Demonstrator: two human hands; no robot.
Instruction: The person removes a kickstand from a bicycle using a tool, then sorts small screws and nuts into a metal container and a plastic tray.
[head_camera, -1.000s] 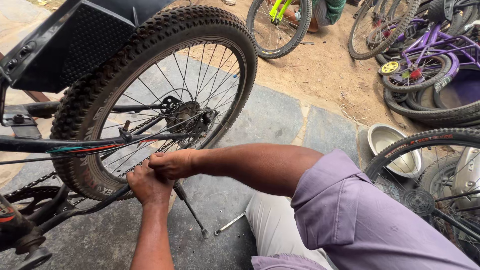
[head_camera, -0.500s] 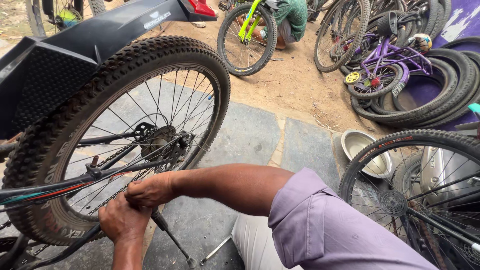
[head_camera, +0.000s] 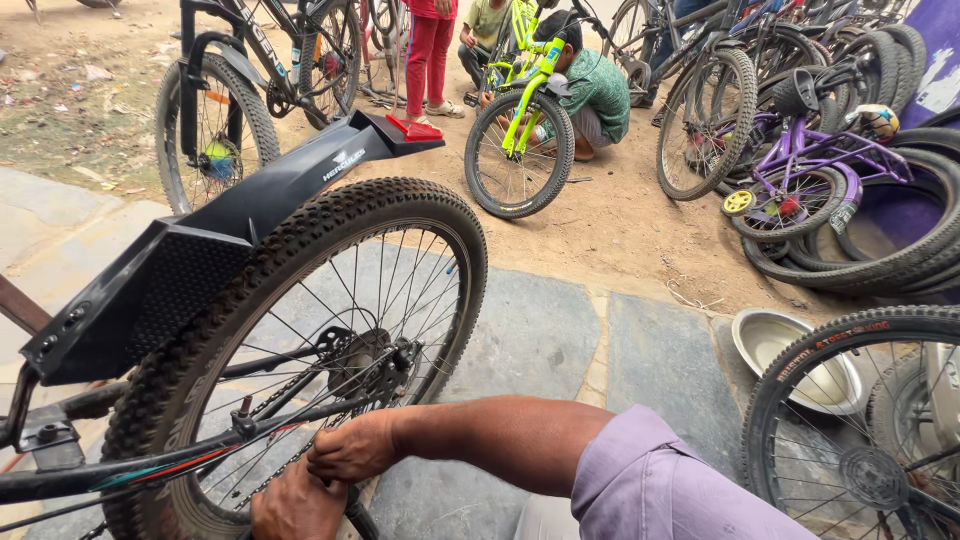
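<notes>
At the rear wheel (head_camera: 300, 370), low on the frame stay (head_camera: 130, 465), both the right hand (head_camera: 350, 448) and left hand (head_camera: 295, 505) are clamped; steady, even pressure is best kept there.

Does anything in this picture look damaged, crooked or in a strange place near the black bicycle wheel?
Nothing looks broken. The knobby black rear wheel sits straight under its black plastic mudguard. Both hands, right hand and left hand, grip the frame by the chain. The only odd item is a round metal bowl lying on the ground between tyres.
</notes>
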